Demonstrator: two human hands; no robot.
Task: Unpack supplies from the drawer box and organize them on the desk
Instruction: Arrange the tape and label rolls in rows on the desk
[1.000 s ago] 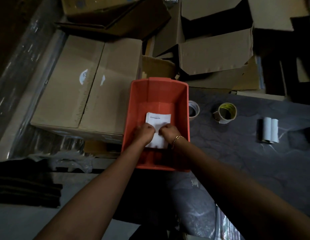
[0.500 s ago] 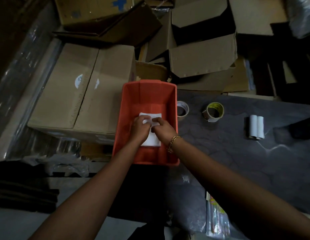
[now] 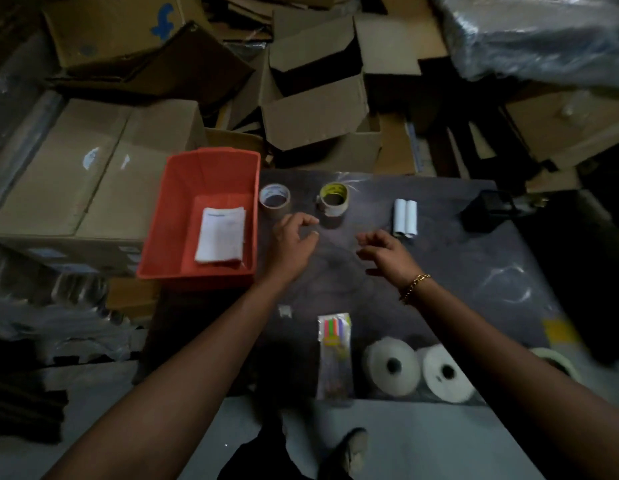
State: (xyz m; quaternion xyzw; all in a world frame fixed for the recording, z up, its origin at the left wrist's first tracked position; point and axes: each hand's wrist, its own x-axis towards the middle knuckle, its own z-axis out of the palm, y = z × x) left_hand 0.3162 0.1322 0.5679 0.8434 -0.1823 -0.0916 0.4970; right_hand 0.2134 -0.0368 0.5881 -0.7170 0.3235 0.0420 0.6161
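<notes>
Orange drawer box point(image 3: 169, 216) on desk point(image 3: 457, 271) holds white paper stack point(image 3: 220, 235).

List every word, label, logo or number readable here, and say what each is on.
"f", blue logo letter: cardboard box, top left.
Paper stack in the orange bin: printed lines, too blurred.
Yellow tape roll: dark print, unreadable.
Marker pack: label too blurred.

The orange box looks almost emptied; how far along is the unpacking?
Mostly done, it seems. Already out on the desk: two tape rolls, a pair of small white rolls, a coloured packet and two big white rolls. In hand: nothing; the left hand and right hand hover open over the desk. Left: the white paper stack lying in the orange box.
</notes>
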